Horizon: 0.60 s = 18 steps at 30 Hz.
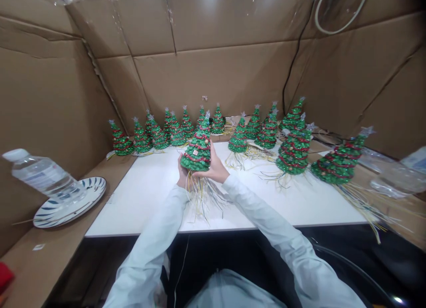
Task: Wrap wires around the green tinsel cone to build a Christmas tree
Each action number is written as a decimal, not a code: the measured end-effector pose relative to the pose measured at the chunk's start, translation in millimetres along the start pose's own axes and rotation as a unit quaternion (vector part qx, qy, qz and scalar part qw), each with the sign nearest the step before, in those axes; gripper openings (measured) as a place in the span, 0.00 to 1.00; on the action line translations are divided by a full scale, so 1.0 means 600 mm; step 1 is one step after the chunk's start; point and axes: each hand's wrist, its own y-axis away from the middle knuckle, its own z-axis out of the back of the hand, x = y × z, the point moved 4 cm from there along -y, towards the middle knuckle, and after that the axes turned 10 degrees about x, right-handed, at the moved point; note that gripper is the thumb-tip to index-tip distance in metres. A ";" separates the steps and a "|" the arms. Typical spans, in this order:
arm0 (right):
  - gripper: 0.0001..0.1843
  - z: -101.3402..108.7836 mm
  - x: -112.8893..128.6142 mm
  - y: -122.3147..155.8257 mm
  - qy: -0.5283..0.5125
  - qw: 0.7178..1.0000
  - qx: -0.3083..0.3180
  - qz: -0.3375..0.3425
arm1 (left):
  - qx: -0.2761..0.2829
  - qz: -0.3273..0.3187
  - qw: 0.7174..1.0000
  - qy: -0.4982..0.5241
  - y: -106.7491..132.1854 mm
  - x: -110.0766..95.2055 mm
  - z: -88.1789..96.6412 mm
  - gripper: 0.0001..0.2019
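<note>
Both hands hold one small green glitter Christmas tree (199, 149) with red bead garlands above the white tabletop (149, 197). My left hand (183, 174) grips its base from the left, mostly hidden behind the tree. My right hand (215, 167) wraps the base from the right. Thin yellow and silver wires (199, 197) hang from under the tree between my wrists. Both sleeves are white.
Several similar trees stand in a row along the back (176, 132) and to the right (294, 150), one leaning at the far right (339, 161). A water bottle (43, 175) lies on a striped plate (71, 203) at left. Cardboard walls enclose the table.
</note>
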 end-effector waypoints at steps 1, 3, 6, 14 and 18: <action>0.72 0.000 0.002 0.001 0.003 1.000 -0.010 0.000 | -0.001 0.002 1.000 -0.004 0.001 0.001 -0.005 0.27; 0.71 0.001 0.005 0.004 0.000 0.999 -0.032 0.001 | -0.001 0.006 1.000 -0.015 0.004 0.002 -0.013 0.26; 0.69 0.002 0.007 0.007 -0.010 0.998 -0.056 0.003 | 0.004 0.014 0.999 -0.034 0.005 0.003 -0.020 0.27; 0.67 0.013 0.004 0.010 -0.001 0.993 -0.114 -0.001 | 0.009 0.038 0.999 -0.038 -0.004 0.012 -0.006 0.28; 0.67 0.019 -0.006 0.009 -0.002 0.992 -0.128 -0.008 | -0.020 0.043 0.998 -0.052 -0.003 0.010 -0.001 0.31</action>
